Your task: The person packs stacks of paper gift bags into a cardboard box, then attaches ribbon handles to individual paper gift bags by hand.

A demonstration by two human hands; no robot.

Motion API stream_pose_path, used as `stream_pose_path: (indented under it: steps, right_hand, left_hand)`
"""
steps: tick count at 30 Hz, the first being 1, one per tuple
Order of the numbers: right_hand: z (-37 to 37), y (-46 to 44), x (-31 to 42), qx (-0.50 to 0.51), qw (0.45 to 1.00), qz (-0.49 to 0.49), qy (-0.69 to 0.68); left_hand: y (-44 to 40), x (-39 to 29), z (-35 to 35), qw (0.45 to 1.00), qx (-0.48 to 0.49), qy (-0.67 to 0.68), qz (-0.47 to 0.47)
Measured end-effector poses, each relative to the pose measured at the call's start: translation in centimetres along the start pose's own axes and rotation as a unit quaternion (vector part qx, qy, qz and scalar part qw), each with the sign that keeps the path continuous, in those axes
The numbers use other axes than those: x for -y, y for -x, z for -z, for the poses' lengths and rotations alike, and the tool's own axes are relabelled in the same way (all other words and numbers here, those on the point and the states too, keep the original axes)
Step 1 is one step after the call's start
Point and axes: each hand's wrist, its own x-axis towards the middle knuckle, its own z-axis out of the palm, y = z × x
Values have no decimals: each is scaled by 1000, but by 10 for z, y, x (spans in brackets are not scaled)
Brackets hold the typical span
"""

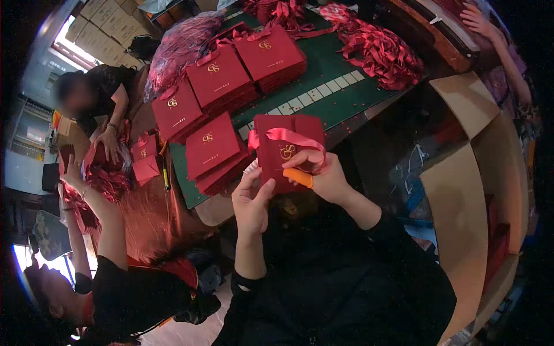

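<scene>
Red bag (271,164) with a pink ribbon (297,137), held up at the centre of the frame
The left hand (251,203) has the bag's lower left edge pinched between thumb and bent fingers; the right hand (324,177), an orange cover (298,177) on one finger, has its fingers curled nearly closed on the ribbon, beside the gold letters (287,151); stacked bags (216,75) sit on a green mat (323,57) at upper centre, loose ribbons (381,55) lie heaped at upper right, and a cardboard box (456,190) stands at right
</scene>
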Motion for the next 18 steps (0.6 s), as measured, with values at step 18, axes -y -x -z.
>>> stream_pose_path:
  steps: [18]
  right_hand:
    - [-4, -3, -11, 47, 989, 14, 137]
  left_hand:
    - [-2, -3, 9, 967, 63, -223, -109]
